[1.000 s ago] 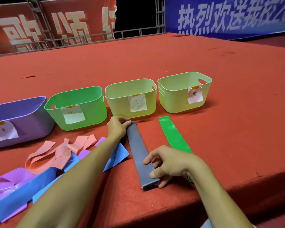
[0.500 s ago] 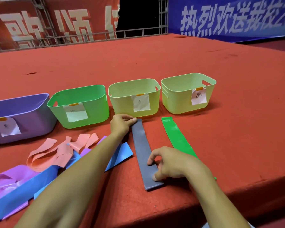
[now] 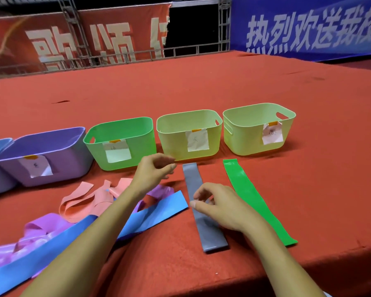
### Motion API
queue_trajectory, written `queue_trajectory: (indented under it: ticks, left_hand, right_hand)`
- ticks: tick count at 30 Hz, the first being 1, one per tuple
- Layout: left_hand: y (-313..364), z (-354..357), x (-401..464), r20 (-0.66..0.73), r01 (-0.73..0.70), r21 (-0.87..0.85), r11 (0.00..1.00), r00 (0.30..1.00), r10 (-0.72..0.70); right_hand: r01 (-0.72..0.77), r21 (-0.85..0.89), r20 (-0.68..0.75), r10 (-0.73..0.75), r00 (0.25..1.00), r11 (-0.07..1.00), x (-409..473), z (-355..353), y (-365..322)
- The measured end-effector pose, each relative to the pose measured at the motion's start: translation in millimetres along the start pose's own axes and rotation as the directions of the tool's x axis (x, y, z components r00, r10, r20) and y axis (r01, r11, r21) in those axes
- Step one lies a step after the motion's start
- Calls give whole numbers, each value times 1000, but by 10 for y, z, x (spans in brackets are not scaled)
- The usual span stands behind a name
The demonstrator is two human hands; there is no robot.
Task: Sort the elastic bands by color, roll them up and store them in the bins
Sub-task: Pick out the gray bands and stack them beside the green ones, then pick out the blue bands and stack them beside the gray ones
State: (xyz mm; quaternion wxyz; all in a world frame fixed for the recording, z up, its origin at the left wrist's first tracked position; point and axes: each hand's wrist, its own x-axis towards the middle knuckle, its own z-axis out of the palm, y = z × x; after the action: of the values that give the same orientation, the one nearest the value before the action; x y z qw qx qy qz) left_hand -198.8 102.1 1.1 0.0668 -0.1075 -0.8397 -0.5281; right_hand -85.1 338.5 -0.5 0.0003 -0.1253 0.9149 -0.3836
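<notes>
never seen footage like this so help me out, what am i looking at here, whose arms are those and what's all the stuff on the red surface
There is no machine here. One camera sits on a person's head and looks forward and down, so the two bare arms are the wearer's own. The left hand and the right hand both hover with loosely curled fingers; neither holds anything.

On the red carpet stands a row of labelled bins: a purple bin, a green bin and two pale yellow bins. In front of them a grey band and a green band lie flat and straight. To the left is a loose heap of pink bands, purple bands and blue bands.
</notes>
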Motion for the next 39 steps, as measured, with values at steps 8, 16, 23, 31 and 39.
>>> queue_trajectory:
  ticks: [8,16,23,31,39]
  left_hand:
    - [161,-525,-935,5,-28,-253,967,1000,30]
    - [-52,-849,-1355,-87,-27,-266,963,996,4]
    - [-92,-858,-1308,-93,-80,-199,977,994,62]
    - [-24,-962,-1302,-43,-139,-244,960,990,133]
    - [163,-1072,-1307,-411,-213,-391,895,911,37]
  right_hand:
    - [-11,-65,-79,5,997,998,187,389,-179]
    - [41,45,-162,-34,986,998,360,544,-393]
    - [223,481,-152,-170,974,848,302,676,-886]
    - [206,719,-197,-89,976,664,255,761,-1061]
    - [16,662,240,-232,943,750,125,1095,-1114]
